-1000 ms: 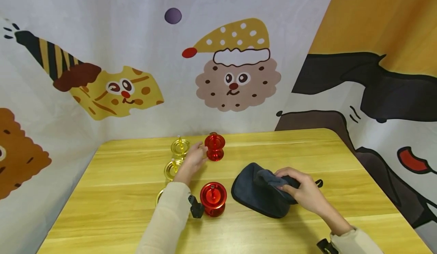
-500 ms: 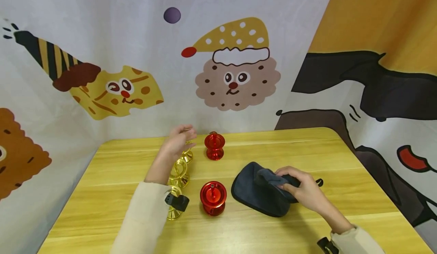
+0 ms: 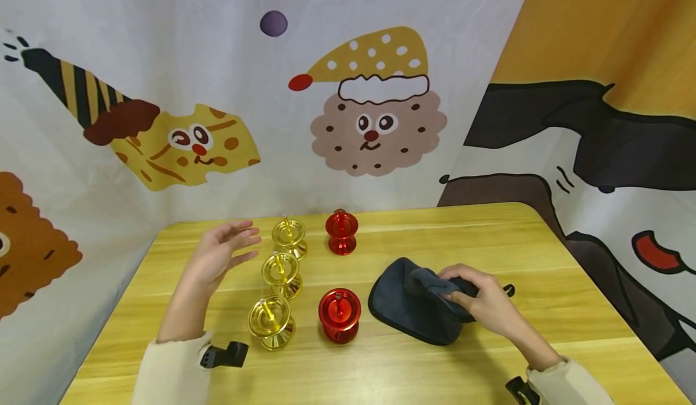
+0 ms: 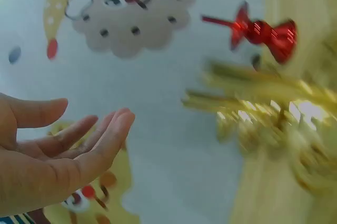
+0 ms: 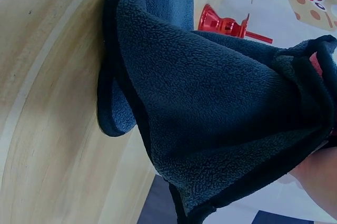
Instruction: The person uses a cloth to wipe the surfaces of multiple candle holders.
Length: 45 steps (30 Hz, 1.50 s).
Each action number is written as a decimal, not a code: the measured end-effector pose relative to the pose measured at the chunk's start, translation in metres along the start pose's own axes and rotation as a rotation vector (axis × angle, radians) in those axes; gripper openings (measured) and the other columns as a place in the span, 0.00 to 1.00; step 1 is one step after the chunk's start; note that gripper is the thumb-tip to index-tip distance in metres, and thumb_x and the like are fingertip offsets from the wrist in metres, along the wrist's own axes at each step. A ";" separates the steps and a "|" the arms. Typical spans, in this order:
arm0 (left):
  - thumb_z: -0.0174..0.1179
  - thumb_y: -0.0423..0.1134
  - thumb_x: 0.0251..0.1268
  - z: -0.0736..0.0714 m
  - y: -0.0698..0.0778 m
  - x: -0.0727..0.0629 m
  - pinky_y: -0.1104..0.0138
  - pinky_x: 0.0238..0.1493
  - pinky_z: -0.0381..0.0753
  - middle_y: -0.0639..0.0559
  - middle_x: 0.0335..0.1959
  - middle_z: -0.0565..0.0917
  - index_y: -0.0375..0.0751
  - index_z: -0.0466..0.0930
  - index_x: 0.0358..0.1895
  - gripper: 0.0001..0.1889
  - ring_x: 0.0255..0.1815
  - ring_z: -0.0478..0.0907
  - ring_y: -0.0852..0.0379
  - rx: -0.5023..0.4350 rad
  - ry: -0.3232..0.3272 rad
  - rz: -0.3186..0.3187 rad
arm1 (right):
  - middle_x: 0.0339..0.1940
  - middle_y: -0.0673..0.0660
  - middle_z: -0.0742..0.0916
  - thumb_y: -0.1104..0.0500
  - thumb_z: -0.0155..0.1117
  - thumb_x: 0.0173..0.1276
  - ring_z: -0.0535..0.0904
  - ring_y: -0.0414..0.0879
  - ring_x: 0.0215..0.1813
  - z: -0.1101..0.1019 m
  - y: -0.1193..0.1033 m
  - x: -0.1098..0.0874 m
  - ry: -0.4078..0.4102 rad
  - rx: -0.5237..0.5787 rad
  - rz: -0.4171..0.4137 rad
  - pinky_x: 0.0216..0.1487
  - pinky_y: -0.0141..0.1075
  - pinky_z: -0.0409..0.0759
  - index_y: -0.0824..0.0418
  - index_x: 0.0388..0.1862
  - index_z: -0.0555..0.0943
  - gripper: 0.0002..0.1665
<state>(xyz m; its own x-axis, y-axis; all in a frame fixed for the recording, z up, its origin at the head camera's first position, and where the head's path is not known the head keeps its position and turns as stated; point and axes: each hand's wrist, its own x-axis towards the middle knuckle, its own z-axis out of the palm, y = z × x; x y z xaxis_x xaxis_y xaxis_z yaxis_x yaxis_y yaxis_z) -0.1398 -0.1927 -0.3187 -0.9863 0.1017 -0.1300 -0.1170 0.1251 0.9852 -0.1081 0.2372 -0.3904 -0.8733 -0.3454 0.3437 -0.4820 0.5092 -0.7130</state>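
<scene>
My left hand (image 3: 214, 257) hovers to the left of three gold candle holders, its fingers loosely extended and holding nothing. The far gold holder (image 3: 289, 234), the middle gold holder (image 3: 281, 270) and the near gold holder (image 3: 270, 319) form a row, each with an upright spike in its dish. To their right stand a far red candle holder (image 3: 342, 231) and a near red candle holder (image 3: 339, 314). At the right, my right hand (image 3: 484, 299) pinches a bunched dark blue cloth (image 3: 399, 302). In the right wrist view the cloth (image 5: 205, 92) hangs in folds, its lower part on the table.
A wood-grain table (image 3: 424, 372) carries everything. Behind it hangs a curtain (image 3: 228, 42) printed with cartoon figures, close to the table's back edge. A small dark loop (image 3: 509, 291) sticks out beside my right hand.
My left hand has moved from between the far red holder and the gold row, over the gold holders, to their left side. My right hand and the cloth stay in place.
</scene>
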 end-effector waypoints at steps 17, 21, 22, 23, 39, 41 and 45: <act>0.52 0.36 0.66 -0.027 -0.105 -0.023 0.57 0.46 0.79 0.29 0.51 0.71 0.15 0.58 0.58 0.27 0.46 0.76 0.46 0.042 -0.207 -0.189 | 0.40 0.53 0.83 0.77 0.66 0.49 0.78 0.39 0.40 -0.001 0.001 -0.001 -0.004 -0.002 -0.025 0.38 0.26 0.78 0.57 0.40 0.79 0.21; 0.52 0.34 0.66 -0.025 -0.116 -0.025 0.62 0.43 0.81 0.41 0.41 0.77 0.13 0.61 0.54 0.24 0.38 0.78 0.53 -0.020 -0.254 -0.217 | 0.40 0.54 0.83 0.76 0.67 0.50 0.78 0.39 0.40 -0.001 0.001 -0.001 -0.004 -0.003 -0.031 0.38 0.26 0.78 0.57 0.40 0.79 0.21; 0.52 0.34 0.66 -0.024 -0.118 -0.026 0.63 0.42 0.81 0.42 0.39 0.77 0.13 0.61 0.53 0.23 0.37 0.79 0.53 -0.032 -0.258 -0.221 | 0.40 0.54 0.83 0.75 0.67 0.50 0.78 0.39 0.40 -0.001 0.001 -0.001 -0.005 -0.002 -0.029 0.38 0.26 0.78 0.57 0.40 0.79 0.21; 0.52 0.33 0.66 -0.024 -0.119 -0.027 0.63 0.41 0.82 0.43 0.38 0.77 0.13 0.62 0.52 0.22 0.36 0.79 0.54 -0.047 -0.261 -0.223 | 0.40 0.54 0.83 0.76 0.67 0.50 0.78 0.39 0.39 -0.001 0.001 -0.001 -0.005 -0.001 -0.028 0.38 0.26 0.78 0.57 0.40 0.79 0.21; 0.49 0.30 0.66 -0.008 -0.087 -0.033 0.65 0.41 0.81 0.43 0.35 0.76 0.13 0.65 0.45 0.16 0.35 0.79 0.54 -0.081 -0.317 -0.120 | 0.41 0.54 0.82 0.76 0.66 0.51 0.79 0.39 0.38 -0.005 -0.001 0.002 0.009 -0.027 0.024 0.37 0.28 0.79 0.58 0.41 0.79 0.21; 0.48 0.29 0.66 -0.003 -0.074 -0.033 0.64 0.41 0.81 0.43 0.35 0.76 0.13 0.65 0.45 0.15 0.35 0.79 0.54 -0.073 -0.312 -0.093 | 0.41 0.55 0.82 0.76 0.65 0.51 0.79 0.39 0.37 -0.006 -0.003 0.004 0.006 -0.006 0.030 0.35 0.29 0.80 0.59 0.42 0.79 0.20; 0.46 0.28 0.68 0.009 -0.048 -0.029 0.66 0.40 0.82 0.42 0.35 0.75 0.13 0.65 0.45 0.14 0.34 0.79 0.55 -0.055 -0.281 -0.042 | 0.41 0.56 0.82 0.75 0.65 0.52 0.80 0.39 0.37 -0.009 -0.009 0.008 0.003 0.019 0.023 0.35 0.29 0.80 0.61 0.42 0.79 0.19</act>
<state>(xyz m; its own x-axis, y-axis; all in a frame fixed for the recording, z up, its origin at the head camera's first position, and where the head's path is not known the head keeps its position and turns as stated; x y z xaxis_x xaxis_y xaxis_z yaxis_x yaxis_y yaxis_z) -0.1049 -0.1932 -0.3632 -0.9102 0.3685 -0.1892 -0.1708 0.0821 0.9819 -0.1115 0.2362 -0.3756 -0.8844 -0.3311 0.3289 -0.4602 0.5018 -0.7324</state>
